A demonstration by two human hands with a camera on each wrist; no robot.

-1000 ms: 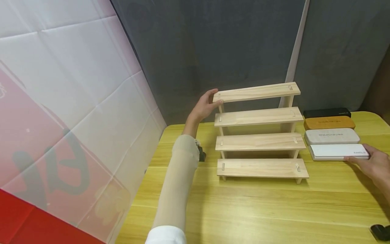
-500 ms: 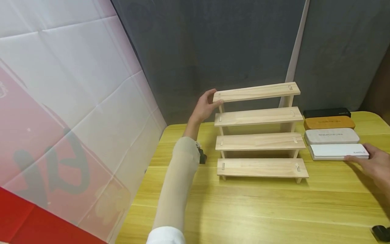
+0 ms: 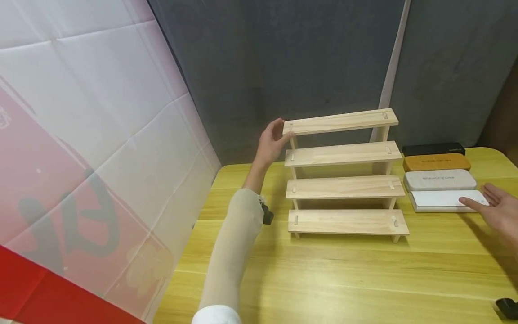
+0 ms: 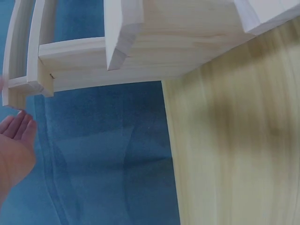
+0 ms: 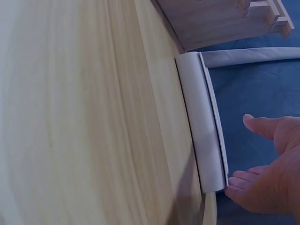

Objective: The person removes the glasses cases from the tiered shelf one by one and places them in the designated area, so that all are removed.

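Note:
A four-tier stepped wooden rack [image 3: 346,155] stands on the yellow table [image 3: 323,279]. My left hand [image 3: 273,139] is open beside the left end of its top shelf [image 3: 340,121]. In the left wrist view the straight fingers [image 4: 18,129] lie just below the rack's edge [image 4: 75,65]; I cannot tell if they touch it. Right of the rack a white case [image 3: 443,200] lies flat. My right hand [image 3: 495,204] is open, palm up, fingers over the case's right end. In the right wrist view the fingertips [image 5: 236,185] are at the end of the white case [image 5: 204,136].
Behind the white case lie a grey case [image 3: 440,180], a brown case [image 3: 437,162] and a black case [image 3: 434,149] in a row. A small black object [image 3: 507,308] sits at the table's near right corner. Dark curtains hang behind; a white-and-red banner stands at the left.
My left hand let go of the top shelf's end and drew slightly left. My right hand lifted off the white case and opened, palm turned up.

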